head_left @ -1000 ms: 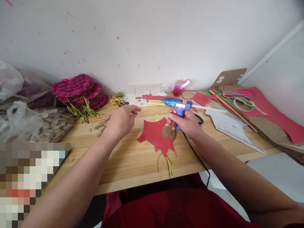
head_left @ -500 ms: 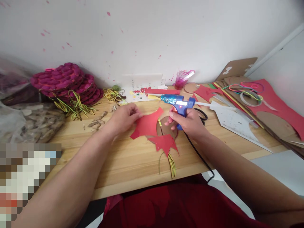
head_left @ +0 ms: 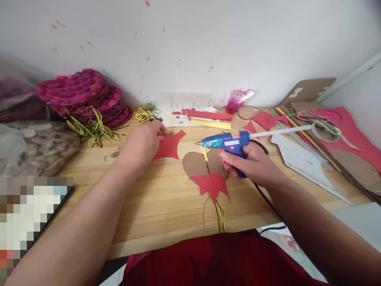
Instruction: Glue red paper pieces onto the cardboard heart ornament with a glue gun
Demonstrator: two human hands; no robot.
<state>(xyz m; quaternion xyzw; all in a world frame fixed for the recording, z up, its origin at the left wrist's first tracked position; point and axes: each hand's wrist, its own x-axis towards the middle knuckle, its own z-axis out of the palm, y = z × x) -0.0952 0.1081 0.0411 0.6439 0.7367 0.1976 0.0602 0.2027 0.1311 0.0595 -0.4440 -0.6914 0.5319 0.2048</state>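
Far left: clear plastic bag (head_left: 44,149) of brown, shell-like pieces, pixelated patch (head_left: 29,222) below it, content unreadable. Next, stack of purple braided pads (head_left: 77,93) against the wall, yellow-green string ends (head_left: 95,125) hanging off the front. A small brown bit (head_left: 115,152) lies on the wooden table (head_left: 143,214) just left of the left hand (head_left: 141,143). That hand is palm-down, fingers bent, at the left end of a red paper cutout (head_left: 170,147) with curved edges; can't tell if they're pinching it or just touching. Tangle of yellow yarn (head_left: 145,114) behind the hand. Right of the cutout, center table, flat: brown cardboard heart (head_left: 193,162), lower part covered by a jagged red paper piece (head_left: 210,184), yellow-green strands (head_left: 220,218) running out from under its point toward the table's front edge. Behind: red strip (head_left: 210,115) and yellow strip (head_left: 211,124), near each other. Blue glue gun (head_left: 238,147) is held above the heart, nozzle pointing left, red light lit, long white glue stick (head_left: 276,132) out the back. Right hand (head_left: 251,163) has its fingers wrapped around the handle. Pink-stained cup (head_left: 235,101) by the wall. Far right: white card (head_left: 306,161), tape roll (head_left: 326,132) and colored cords (head_left: 318,115) lying over a red sheet (head_left: 355,129).
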